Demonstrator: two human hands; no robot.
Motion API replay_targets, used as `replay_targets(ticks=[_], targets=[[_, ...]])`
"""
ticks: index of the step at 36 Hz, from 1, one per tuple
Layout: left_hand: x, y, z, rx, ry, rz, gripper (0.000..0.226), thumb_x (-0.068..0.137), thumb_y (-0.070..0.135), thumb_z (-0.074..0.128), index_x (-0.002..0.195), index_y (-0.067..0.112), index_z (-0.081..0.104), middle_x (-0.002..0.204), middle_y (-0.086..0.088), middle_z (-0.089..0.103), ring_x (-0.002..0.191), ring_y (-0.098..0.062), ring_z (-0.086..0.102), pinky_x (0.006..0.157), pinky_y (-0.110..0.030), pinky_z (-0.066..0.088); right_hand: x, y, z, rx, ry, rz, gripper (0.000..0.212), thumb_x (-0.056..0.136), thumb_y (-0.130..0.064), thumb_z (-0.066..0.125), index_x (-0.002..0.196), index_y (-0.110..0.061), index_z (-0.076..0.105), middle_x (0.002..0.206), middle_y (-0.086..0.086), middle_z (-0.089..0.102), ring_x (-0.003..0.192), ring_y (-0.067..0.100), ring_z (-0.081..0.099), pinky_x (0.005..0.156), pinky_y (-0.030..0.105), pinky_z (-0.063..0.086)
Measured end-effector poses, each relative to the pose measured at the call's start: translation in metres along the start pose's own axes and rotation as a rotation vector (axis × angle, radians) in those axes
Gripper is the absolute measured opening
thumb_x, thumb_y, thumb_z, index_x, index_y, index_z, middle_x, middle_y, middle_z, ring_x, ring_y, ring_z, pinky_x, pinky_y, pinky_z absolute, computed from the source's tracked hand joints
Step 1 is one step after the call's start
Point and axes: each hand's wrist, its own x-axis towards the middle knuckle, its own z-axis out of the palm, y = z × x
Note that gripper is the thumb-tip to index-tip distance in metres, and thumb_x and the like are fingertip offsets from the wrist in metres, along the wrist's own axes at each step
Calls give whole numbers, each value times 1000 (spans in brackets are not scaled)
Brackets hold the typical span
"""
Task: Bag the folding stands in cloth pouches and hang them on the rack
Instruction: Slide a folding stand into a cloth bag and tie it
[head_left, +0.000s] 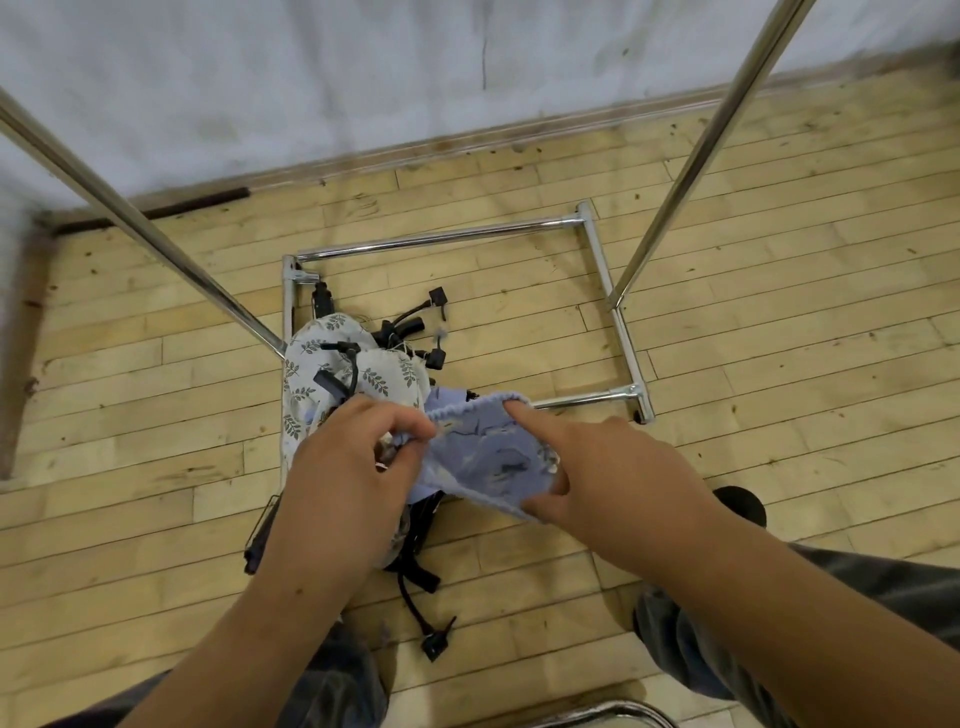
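Observation:
I hold a light blue cloth pouch (491, 457) between both hands above the floor. My left hand (358, 462) pinches its left edge with curled fingers. My right hand (597, 467) grips the right side, forefinger stretched along the top hem and thumb under the lower edge. Below lie white leaf-print pouches (358, 374) mixed with black folding stands (415, 325) and cords. The chrome rack's base frame (441, 239) rests on the wooden floor, its two upright poles (691, 161) rising on either side.
A black stand part with a cord (434, 642) lies near my feet. Another black frame piece (260, 535) sits to the left of the pile. My dark shoe (743, 506) is at the right. A white wall with a skirting board runs behind the rack.

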Motion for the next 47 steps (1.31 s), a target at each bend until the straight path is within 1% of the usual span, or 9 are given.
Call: replay_targets(ticks=[9,14,23,26,30,36,40,44,47], targets=[[1,-1,-11,-26,-44,-113,19,95,22,71,91,41,71,97,23,64,85,16,59,65,0,42,1,-10,4,80,-13,-101,88,95,-61,56,159,-46,-3,108,-14,71,93,9,64,83,37,59],[-4,-3,-40,-84,10,-216,16,95,25,71,88,39,72,85,11,69,46,8,54,40,-9,33,3,-28,-1,95,0,-216,65,101,-55,50,158,-47,20,108,-17,72,84,0,61,84,30,57],[-26,-30,-108,-99,38,-292,19,95,21,71,84,35,73,76,12,68,36,3,48,35,-9,32,34,-76,14,253,165,-275,30,101,-43,56,131,-43,61,106,-23,61,93,-3,57,83,23,53],[-29,-58,-134,-51,57,-290,20,94,23,71,81,38,73,76,18,68,48,-1,60,41,-10,36,53,-95,26,297,190,-230,23,99,-42,60,122,-42,64,112,-23,60,93,-3,58,81,20,52],[-35,-95,-160,-52,98,-324,21,93,23,71,81,40,74,84,19,72,59,-26,66,44,-19,40,83,-117,39,343,144,-136,26,98,-37,63,124,-35,66,111,-18,66,85,-1,63,70,12,47],[-52,-135,-167,-129,109,-380,18,94,26,71,83,39,74,73,12,72,55,-35,61,37,-16,34,147,-135,68,96,18,-121,35,99,-30,63,133,-24,63,125,-2,64,95,13,60,80,24,44],[-56,-159,-171,-142,126,-405,20,94,27,72,82,42,74,78,17,72,63,-33,68,44,-33,49,191,-139,92,-108,-84,-192,44,98,-30,62,140,-20,57,134,4,59,115,23,59,94,32,48],[-54,-175,-173,-191,123,-436,18,97,22,69,90,37,73,95,15,71,66,-5,67,54,-14,40,228,-150,116,-218,-171,-228,50,99,-29,61,147,-21,49,146,5,48,129,26,50,102,38,48],[-58,-187,-174,-232,125,-469,17,97,22,70,90,37,73,101,16,70,82,-11,71,64,-18,44,252,-164,140,-342,-241,-251,58,100,-30,58,155,-24,38,159,4,37,142,27,40,111,44,43]])
